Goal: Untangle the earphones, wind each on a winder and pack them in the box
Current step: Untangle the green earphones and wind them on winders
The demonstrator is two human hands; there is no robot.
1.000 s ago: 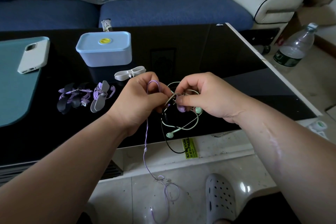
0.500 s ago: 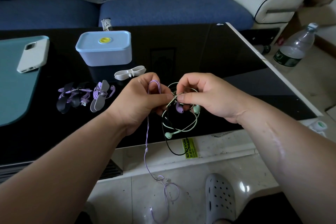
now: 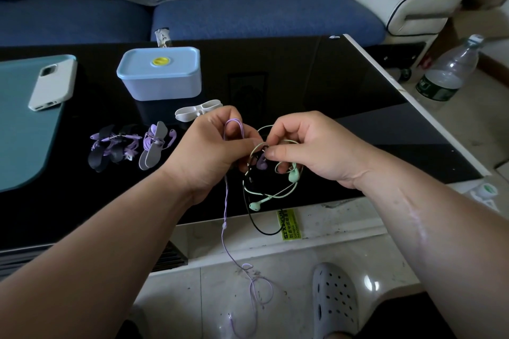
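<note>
Hands meet over the near edge of the black table (image 3: 303, 77), both working one knot of cords. Our left hand (image 3: 212, 151) is curled closed, thumb pressed to the forefinger, pinching the purple earphone cable (image 3: 226, 201); a loop of it sticks up above the fingers and the rest hangs down past the table edge to the tiled floor (image 3: 371, 253), where it lies in loose curls. Our right hand (image 3: 308, 148) is also closed to a pinch, thumb and forefinger tips gripping the tangle (image 3: 261, 162) right beside the left thumb. The other fingers are curled under; we cannot tell if they hold anything.

Tangle hangs between and below the hands: mint green earphones (image 3: 275, 195) with one bud low and one near the right palm, a black cable (image 3: 259, 226) looping down past the table edge, and a purple bud in the middle of the knot.

On the table, left of the hands: two already wound sets, a dark winder with purple cord (image 3: 110, 148) and a grey winder with purple cord (image 3: 155, 146), just beside each other. White empty winder (image 3: 198, 110) lies just behind the left hand. Light blue box (image 3: 161, 73), lid on, stands farther back. White phone (image 3: 52, 82) rests on a teal mat (image 3: 19, 140) at far left. Grey clog (image 3: 334, 300) on the floor below.
</note>
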